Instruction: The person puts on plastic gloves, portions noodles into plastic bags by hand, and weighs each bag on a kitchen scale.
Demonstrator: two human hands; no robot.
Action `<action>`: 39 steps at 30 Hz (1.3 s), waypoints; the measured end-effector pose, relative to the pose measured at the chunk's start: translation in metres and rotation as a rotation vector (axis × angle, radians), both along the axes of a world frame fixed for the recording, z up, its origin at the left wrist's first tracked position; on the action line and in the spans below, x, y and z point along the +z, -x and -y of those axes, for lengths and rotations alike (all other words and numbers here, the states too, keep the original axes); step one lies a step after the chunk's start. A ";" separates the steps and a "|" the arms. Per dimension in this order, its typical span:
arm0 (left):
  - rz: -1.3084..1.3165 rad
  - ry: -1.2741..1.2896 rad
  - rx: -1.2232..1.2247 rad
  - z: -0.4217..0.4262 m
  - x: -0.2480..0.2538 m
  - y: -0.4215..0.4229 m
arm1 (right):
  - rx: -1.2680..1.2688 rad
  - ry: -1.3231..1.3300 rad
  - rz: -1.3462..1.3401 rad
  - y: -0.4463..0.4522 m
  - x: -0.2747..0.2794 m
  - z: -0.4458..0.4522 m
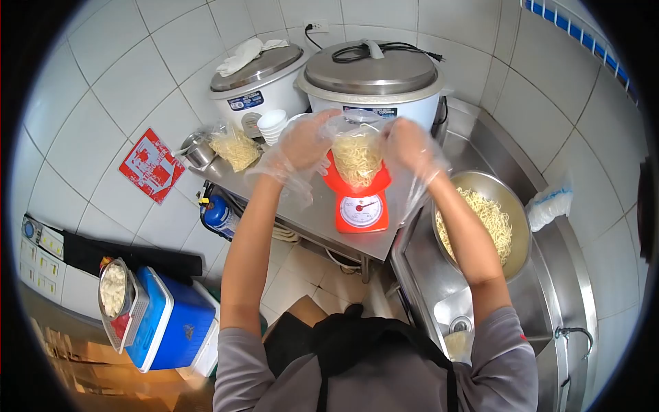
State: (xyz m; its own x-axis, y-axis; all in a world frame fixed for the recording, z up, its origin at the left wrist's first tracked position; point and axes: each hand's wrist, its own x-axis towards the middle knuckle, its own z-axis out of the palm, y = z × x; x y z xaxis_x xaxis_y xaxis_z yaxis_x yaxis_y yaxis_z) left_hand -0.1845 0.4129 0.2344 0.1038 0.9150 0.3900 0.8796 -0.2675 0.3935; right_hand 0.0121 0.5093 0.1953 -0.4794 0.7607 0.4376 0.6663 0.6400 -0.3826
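Note:
A clear plastic bag of noodles [357, 159] rests on the orange-red pan of a kitchen scale [344, 221] with a round white dial. My left hand [307, 143], in a loose see-through plastic glove, grips the top of the bag on its left side. On the other side my right hand [410, 145], gloved the same way, has its fingers closed on the bag's top edge. Both hands are raised above the scale pan, and the bag's mouth is stretched between them. Some fingertips are hidden by the plastic film.
Behind stand two large rice cookers [374, 81] [264, 93]. Left on the steel counter are another bag of noodles [235, 148], a metal pot [198, 151] and stacked white bowls [272, 123]. A steel bowl of noodles [518, 206] sits over the sink at right. A blue cooler [178, 323] is lower left.

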 end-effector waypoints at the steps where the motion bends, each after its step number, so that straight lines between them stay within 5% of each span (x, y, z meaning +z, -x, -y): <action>1: 0.038 0.038 0.020 0.005 0.005 -0.003 | 0.008 -0.072 -0.018 -0.003 0.018 -0.003; 7: 0.174 -0.010 0.081 -0.006 0.006 0.025 | 0.185 -0.292 -0.010 0.007 0.106 -0.001; 10: 0.126 -0.043 0.015 -0.008 0.009 0.034 | 0.142 -0.117 0.296 0.007 0.123 0.012; 16: 0.086 -0.016 0.078 0.008 0.031 0.031 | 0.019 -0.050 0.266 -0.038 0.126 -0.010; 22: -0.027 -0.035 0.000 -0.012 0.021 0.034 | -0.019 -0.075 0.253 -0.042 0.088 -0.054; 28: -0.314 0.313 0.170 0.000 0.024 -0.027 | 0.034 0.397 0.295 -0.003 0.063 -0.039; 30: -0.365 0.172 0.088 -0.017 -0.012 -0.012 | 0.256 0.020 0.464 0.028 0.002 -0.101; 32: -0.460 0.270 0.103 -0.024 -0.030 -0.007 | 0.169 -0.068 0.309 0.036 -0.023 -0.114; 33: -0.280 0.322 0.150 -0.019 -0.032 -0.003 | 0.234 -0.141 0.371 0.045 -0.045 -0.145; 35: 0.073 0.381 0.210 -0.012 -0.033 0.011 | 0.177 -0.074 0.148 0.041 0.001 -0.084; 39: 0.609 0.111 -0.038 -0.018 -0.035 0.060 | 0.386 -0.034 -0.162 0.080 0.037 -0.057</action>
